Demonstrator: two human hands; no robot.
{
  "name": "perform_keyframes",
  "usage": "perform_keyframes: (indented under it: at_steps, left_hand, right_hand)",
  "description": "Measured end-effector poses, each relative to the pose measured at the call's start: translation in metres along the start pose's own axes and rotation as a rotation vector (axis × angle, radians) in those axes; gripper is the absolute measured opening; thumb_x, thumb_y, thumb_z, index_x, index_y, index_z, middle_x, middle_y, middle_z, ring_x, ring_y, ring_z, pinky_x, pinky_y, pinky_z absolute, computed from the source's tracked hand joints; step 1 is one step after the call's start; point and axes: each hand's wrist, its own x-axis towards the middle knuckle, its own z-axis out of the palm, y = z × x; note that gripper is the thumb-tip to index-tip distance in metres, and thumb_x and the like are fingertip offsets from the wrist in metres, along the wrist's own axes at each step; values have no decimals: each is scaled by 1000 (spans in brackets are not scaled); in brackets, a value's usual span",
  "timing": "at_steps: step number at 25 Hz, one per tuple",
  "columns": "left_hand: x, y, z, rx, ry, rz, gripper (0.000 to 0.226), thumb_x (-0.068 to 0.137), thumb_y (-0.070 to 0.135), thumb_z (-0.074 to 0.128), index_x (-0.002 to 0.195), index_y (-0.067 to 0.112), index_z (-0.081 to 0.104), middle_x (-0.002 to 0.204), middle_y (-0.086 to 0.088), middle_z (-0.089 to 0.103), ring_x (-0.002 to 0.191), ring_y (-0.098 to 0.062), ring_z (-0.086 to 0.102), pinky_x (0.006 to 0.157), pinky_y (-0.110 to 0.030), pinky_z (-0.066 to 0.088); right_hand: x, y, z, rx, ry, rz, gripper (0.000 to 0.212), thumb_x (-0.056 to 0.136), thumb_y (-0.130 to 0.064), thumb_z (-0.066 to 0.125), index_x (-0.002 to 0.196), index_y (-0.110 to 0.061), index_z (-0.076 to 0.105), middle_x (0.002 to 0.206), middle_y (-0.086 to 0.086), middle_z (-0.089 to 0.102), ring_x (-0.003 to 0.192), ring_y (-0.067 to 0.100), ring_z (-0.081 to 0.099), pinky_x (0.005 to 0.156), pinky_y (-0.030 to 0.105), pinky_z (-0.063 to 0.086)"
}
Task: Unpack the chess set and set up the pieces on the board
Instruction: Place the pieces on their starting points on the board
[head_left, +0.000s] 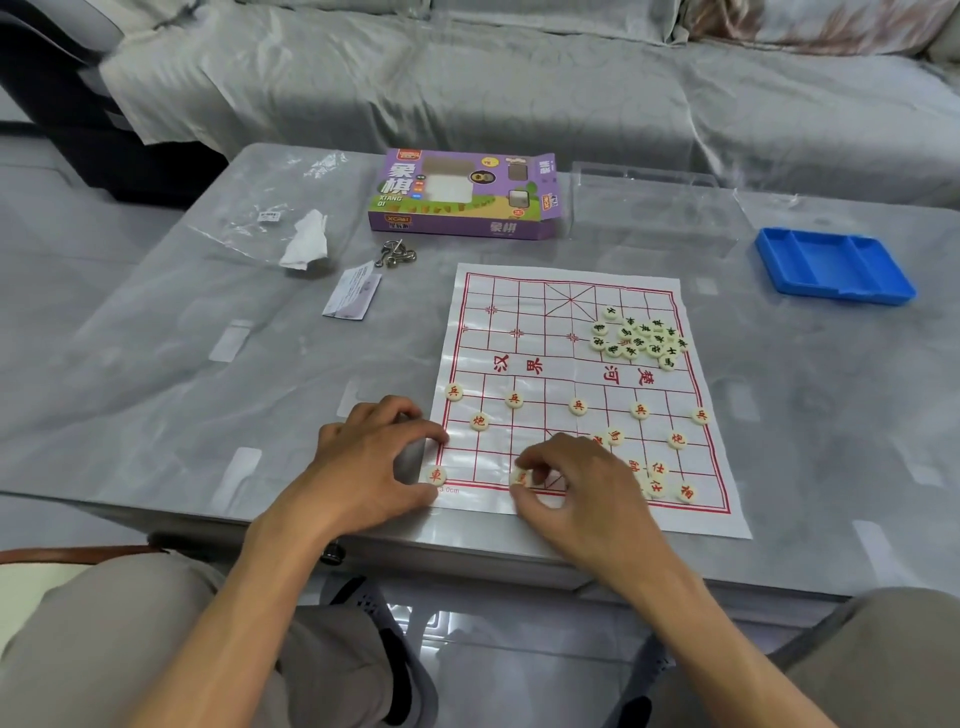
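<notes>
A paper xiangqi board (540, 358) with red lines lies on the table. Several red-lettered cream discs stand on its near half, among them a row of soldiers (577, 406) and a chariot (436, 474) at the near left corner. A heap of black-lettered discs (640, 338) sits on the far right of the board. My right hand (566, 483) pinches a red disc (519, 478) on the board's near row. My left hand (374, 452) rests on the board's left edge, fingers curled, holding no piece.
The purple chess box (462, 195) lies open behind the board, with a clear lid (649, 208) to its right. A blue tray (831, 265) sits far right. Plastic wrap, a tissue (306, 241), metal rings (396, 253) and a leaflet (353, 291) lie far left.
</notes>
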Motion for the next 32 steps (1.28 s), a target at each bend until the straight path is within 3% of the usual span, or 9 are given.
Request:
perform_keyframes:
  at_steps: [8, 15, 19, 21, 24, 27, 32]
  left_hand:
    - [0, 0, 1, 1, 10, -2, 52, 80, 54, 67, 127, 51, 46, 136, 22, 30, 130, -8, 27, 107, -38, 23]
    - [2, -3, 2, 22, -5, -13, 51, 80, 56, 66, 127, 53, 46, 136, 23, 30, 130, -8, 28, 106, -39, 25]
    - [2, -4, 2, -8, 0, -5, 48, 77, 56, 68, 120, 55, 48, 130, 27, 32, 127, -5, 29, 104, -37, 26]
    - [3, -4, 2, -7, -5, -12, 49, 76, 56, 68, 120, 55, 48, 130, 27, 32, 127, -5, 29, 103, -37, 26]
    - [3, -2, 1, 10, -32, -18, 50, 75, 59, 67, 121, 55, 48, 132, 25, 32, 127, -7, 29, 102, -38, 27]
    - [2, -3, -1, -3, -61, -21, 52, 64, 71, 54, 114, 60, 44, 130, 26, 32, 127, -8, 29, 99, -39, 27]
    - [2, -1, -1, -6, -65, -36, 61, 54, 78, 38, 112, 62, 41, 131, 27, 31, 127, -7, 29, 100, -39, 28]
  right_hand:
    - [18, -20, 42, -16, -39, -15, 22, 82, -35, 62, 99, -23, 68, 89, -9, 62, 85, 13, 56, 68, 28, 45]
    - [5, -18, 16, 40, -43, -28, 28, 84, -37, 59, 110, -28, 65, 87, -15, 59, 83, 6, 54, 71, 23, 45]
    - [-15, 24, -34, -35, 44, 156, 18, 86, -30, 65, 103, -30, 67, 87, -16, 63, 80, 4, 55, 70, 17, 41]
    - [-28, 49, -54, -65, 78, 306, 17, 85, -30, 67, 102, -32, 64, 95, -18, 63, 88, 6, 57, 71, 18, 42]
    - [-42, 70, -66, -144, -50, 422, 33, 85, -34, 67, 116, -35, 55, 121, -15, 58, 106, 7, 52, 80, 22, 43]
    - [-46, 78, -72, -180, -59, 477, 42, 84, -33, 68, 122, -35, 50, 130, -13, 53, 113, 8, 50, 83, 26, 43]
    - [-44, 85, -62, -200, -43, 482, 31, 85, -39, 67, 113, -35, 53, 122, -13, 57, 102, 7, 52, 79, 25, 46]
